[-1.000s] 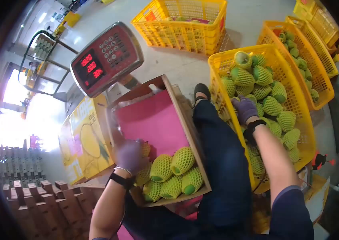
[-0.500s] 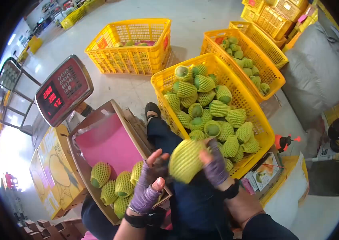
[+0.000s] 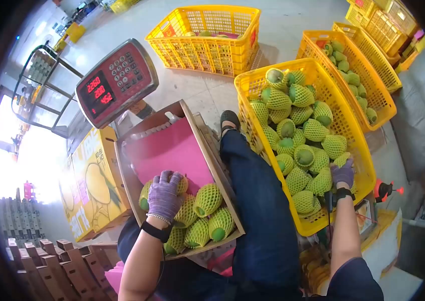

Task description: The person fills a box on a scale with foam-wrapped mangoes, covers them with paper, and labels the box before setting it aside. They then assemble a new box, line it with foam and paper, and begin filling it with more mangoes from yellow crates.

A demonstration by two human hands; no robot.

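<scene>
the netted fruit [image 3: 172,193] sits in the cardboard box [image 3: 207,145] on our lap, and our left hand [image 3: 164,194] is curled down over it, fingers wrapped close. we should press it snug beside the other fruit [image 3: 207,199] on the pink paper [image 3: 172,150]. our right hand [image 3: 343,174] rests in the yellow crate [image 3: 358,135], fingers bent on a netted fruit there [image 3: 323,179]; we cannot tell if it grips.

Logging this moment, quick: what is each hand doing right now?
Left hand: closed over a netted fruit in the cardboard box.
Right hand: on fruit in the yellow crate; grip cannot be told.
</scene>
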